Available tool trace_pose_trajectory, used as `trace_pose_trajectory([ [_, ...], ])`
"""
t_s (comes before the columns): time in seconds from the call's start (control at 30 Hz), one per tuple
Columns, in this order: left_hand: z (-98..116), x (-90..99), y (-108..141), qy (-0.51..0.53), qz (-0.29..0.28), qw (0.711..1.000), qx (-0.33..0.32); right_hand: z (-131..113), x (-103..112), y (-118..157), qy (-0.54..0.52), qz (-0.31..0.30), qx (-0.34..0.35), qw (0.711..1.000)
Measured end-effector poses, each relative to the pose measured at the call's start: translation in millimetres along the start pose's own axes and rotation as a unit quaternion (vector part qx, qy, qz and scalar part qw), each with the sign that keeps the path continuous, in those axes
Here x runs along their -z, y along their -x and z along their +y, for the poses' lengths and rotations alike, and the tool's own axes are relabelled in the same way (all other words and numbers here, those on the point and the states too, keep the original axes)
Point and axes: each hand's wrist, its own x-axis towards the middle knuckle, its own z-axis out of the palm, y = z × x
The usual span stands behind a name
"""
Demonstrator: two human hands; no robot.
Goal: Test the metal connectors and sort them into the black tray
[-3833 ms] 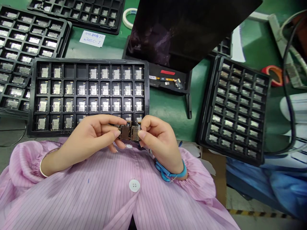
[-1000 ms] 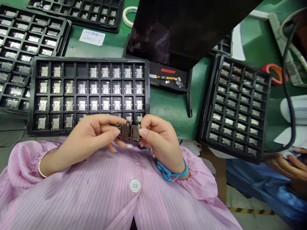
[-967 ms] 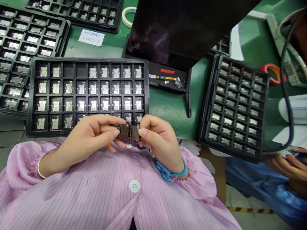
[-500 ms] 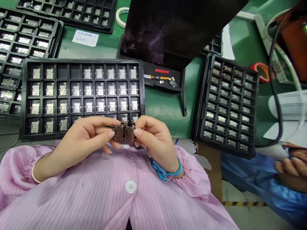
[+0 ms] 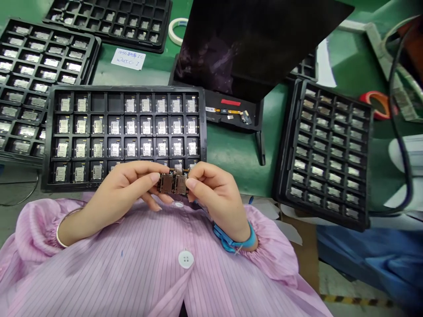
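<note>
Two small dark circuit modules sit side by side between my hands, over the front edge of a black compartment tray (image 5: 46,149). My left hand (image 5: 122,187) pinches the left module (image 5: 166,182) between thumb and fingers. With thumb and bent forefinger, my right hand (image 5: 216,189) grips the right module (image 5: 180,184). Whether the two modules touch or are joined I cannot tell. Silvery modules fill most compartments of the tray behind; two in its back row are bare. My fingers hide part of the tray's front row.
More loaded trays stand at the left (image 5: 39,66), back left (image 5: 109,22) and right (image 5: 327,149). A dark panel (image 5: 244,39) leans above a black holder (image 5: 259,112). Tape rolls (image 5: 376,105), a handwritten label (image 5: 128,59) and a thick cable (image 5: 393,114) lie around; blue cloth shows lower right.
The view has shifted, so the scene appears farther right. Another person's hand at the right edge is out of view now. My hands keep nearly the same hold on the modules.
</note>
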Motion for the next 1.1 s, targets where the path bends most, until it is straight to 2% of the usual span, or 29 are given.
trace_pose_trajectory([
  [0.13, -2.3, -2.1, -2.6, -0.023, 0.013, 1.0, 0.014, -0.8, -3.3, -2.3, 0.048, 0.004, -0.004, 0.999],
  [0.23, -2.3, -4.3, -1.3, -0.071, 0.022, 0.997, 0.029, -3.0, -5.9, -3.4, 0.077, -0.028, 0.003, 0.997],
  [0.33, 8.3, 3.9, 5.6, -0.14, 0.056, 0.989, 0.005, -5.8, -3.4, -4.9, 0.115, -0.055, 0.016, 0.992],
  [0.4, 26.2, 17.9, 13.4, -0.191, 0.115, 0.975, -0.028, -6.0, 2.5, -7.3, 0.139, -0.02, 0.033, 0.99],
  [0.5, 64.5, 47.2, 20.8, -0.282, 0.21, 0.933, -0.071, -3.4, 13.9, -12.1, 0.158, 0.078, 0.048, 0.983],
  [0.6, 96.6, 77.1, 3.7, -0.383, 0.269, 0.878, -0.098, -0.4, 22.5, -14.6, 0.158, 0.123, 0.044, 0.979],
  [0.63, 102.4, 85.1, -8.4, -0.394, 0.265, 0.875, -0.091, 0.2, 24.2, -14.5, 0.156, 0.128, 0.041, 0.978],
  [0.77, 103.5, 102.4, -63.9, -0.384, 0.252, 0.887, -0.05, -0.1, 26.7, -9.1, 0.163, 0.135, 0.037, 0.977],
  [0.83, 98.4, 104.7, -80.6, -0.371, 0.257, 0.892, -0.033, -1.2, 26.8, -3.7, 0.169, 0.133, 0.036, 0.976],
  [0.9, 94.9, 106.4, -85.2, -0.352, 0.246, 0.902, -0.031, -2.3, 26.7, 2.5, 0.176, 0.129, 0.032, 0.975],
  [1.0, 94.6, 112.1, -78.6, -0.327, 0.234, 0.914, -0.046, -3.2, 26.2, 9.5, 0.184, 0.12, 0.028, 0.975],
  [1.1, 96.1, 120.8, -71.6, -0.328, 0.246, 0.911, -0.05, -2.4, 25.4, 10.8, 0.188, 0.117, 0.029, 0.975],
])
